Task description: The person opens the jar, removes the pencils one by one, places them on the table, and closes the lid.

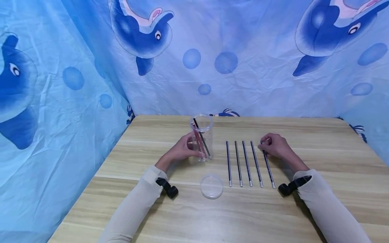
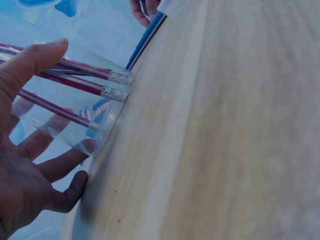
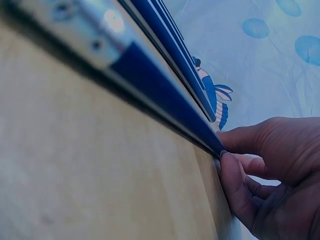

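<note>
My left hand [image 1: 184, 148] holds a tall clear plastic cup [image 1: 209, 136] upright on the table, thumb on the near side and fingers round the other. Inside the cup lean several pencils, red ones [image 2: 82, 86] and a dark one [image 1: 201, 136], eraser ends down. To the right, my right hand [image 1: 276, 145] pinches the far tip of a dark blue pencil [image 1: 268, 168], the rightmost of a row. In the right wrist view, thumb and finger meet on the tip of this pencil [image 3: 160, 100]. Its eraser end points toward me.
Several dark pencils [image 1: 247, 163] lie side by side, roughly parallel, between cup and right hand. A round clear lid [image 1: 211, 186] lies in front of the cup. The wooden table [image 1: 170, 212] ends at a blue curtain [image 1: 258, 87] printed with dolphins.
</note>
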Available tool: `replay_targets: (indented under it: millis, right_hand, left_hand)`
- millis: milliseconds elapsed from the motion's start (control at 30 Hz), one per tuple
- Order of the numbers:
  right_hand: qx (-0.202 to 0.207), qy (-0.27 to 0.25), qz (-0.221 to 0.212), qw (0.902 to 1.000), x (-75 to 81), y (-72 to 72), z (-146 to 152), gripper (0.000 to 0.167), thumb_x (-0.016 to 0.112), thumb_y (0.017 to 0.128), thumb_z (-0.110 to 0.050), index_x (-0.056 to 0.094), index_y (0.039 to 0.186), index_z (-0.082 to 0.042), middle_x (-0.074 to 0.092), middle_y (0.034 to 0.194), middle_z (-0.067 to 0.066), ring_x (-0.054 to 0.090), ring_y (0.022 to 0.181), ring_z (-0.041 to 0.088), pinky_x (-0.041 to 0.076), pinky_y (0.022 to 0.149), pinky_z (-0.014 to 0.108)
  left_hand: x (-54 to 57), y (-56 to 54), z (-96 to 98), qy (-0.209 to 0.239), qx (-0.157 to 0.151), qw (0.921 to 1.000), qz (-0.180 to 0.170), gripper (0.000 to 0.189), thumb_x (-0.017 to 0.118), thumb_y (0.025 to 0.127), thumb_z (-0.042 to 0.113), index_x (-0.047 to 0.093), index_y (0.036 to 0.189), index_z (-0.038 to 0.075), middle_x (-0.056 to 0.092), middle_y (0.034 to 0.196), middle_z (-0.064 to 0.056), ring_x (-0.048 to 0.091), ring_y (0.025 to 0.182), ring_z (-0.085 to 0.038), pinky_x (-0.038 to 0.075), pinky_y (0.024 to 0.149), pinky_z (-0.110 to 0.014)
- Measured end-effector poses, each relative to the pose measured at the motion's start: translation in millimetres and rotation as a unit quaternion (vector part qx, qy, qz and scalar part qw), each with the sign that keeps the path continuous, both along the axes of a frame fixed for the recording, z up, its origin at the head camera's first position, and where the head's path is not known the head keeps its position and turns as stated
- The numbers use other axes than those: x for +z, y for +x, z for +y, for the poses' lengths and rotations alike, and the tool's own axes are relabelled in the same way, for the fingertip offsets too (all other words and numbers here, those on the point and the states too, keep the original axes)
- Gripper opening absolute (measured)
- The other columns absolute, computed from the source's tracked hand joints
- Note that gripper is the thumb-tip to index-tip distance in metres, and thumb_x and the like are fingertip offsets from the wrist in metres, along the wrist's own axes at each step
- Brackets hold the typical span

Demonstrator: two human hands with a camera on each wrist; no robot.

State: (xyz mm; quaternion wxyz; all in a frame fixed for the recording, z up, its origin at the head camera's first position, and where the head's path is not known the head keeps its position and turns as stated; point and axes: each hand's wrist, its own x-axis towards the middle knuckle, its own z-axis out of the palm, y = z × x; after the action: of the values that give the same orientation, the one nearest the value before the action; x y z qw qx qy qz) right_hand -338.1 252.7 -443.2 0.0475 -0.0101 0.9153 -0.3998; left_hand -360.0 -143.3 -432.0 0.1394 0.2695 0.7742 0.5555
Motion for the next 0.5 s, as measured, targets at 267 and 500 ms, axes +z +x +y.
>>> replay_targets:
  millis: [267,500]
  right_hand:
    - [-0.003,-0.001,-0.008,1.0000,0.4,-0.2,2.4,0.040,0.064,0.097,-0.025,0.056,0.121,0.006,0.062,0.104,0.022,0.065,0.069,0.020,0.058,0.061,0.033]
    - [-0.001,0.001,-0.005,1.0000,4.0,0.9,2.2,0.043,0.061,0.099,-0.027,0.055,0.123,0.008,0.061,0.106,0.025,0.067,0.066,0.020,0.057,0.061,0.034]
  left_hand:
    - [1.2,0.7,1.1,0.005,0.000,0.9999,-0.015,0.075,0.086,0.076,0.007,0.049,0.142,0.009,0.056,0.139,-0.013,0.059,0.120,-0.027,0.046,0.104,-0.044]
    - [2.9,1.3,0.1,-0.002,0.001,0.9999,-0.014,0.079,0.086,0.077,0.008,0.045,0.145,0.005,0.057,0.137,-0.008,0.057,0.123,-0.027,0.045,0.105,-0.044]
